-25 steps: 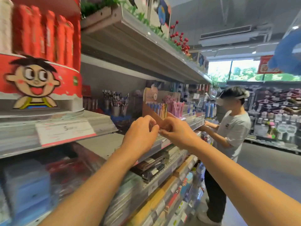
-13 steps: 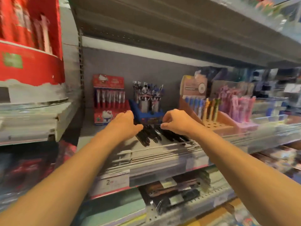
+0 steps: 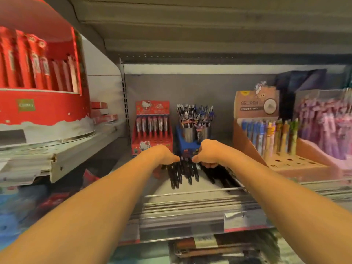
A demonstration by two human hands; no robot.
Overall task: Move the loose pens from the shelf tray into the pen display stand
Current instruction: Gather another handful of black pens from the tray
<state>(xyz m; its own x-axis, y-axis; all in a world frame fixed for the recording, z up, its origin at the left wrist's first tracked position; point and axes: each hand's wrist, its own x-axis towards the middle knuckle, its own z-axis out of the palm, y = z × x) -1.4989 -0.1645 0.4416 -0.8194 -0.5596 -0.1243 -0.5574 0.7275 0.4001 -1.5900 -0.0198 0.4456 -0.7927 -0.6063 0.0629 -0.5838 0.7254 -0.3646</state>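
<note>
In the head view, at the middle of the grey shelf tray, found both forearms stretched forward side by side. Left hand curled knuckles-up over a bunch of black pens; right hand likewise curled just beside it, fingers bent down onto the same bunch. Both apparently closed around the upper ends of the pens, though fingertips hidden under the knuckles, so exact hold not certain. Pens fanned downward and toward the camera, lower ends lying on the tray; a few more black pens lying loose on the tray under the right wrist. Behind the hands, against the back wall: a red cartoon-cat pen box at left, a blue stand with metal cups full of pens at centre. Further right, a brown gel pen display stand, upright pens in its rear rows, front holes empty. Blurred purple pens at far right.
</note>
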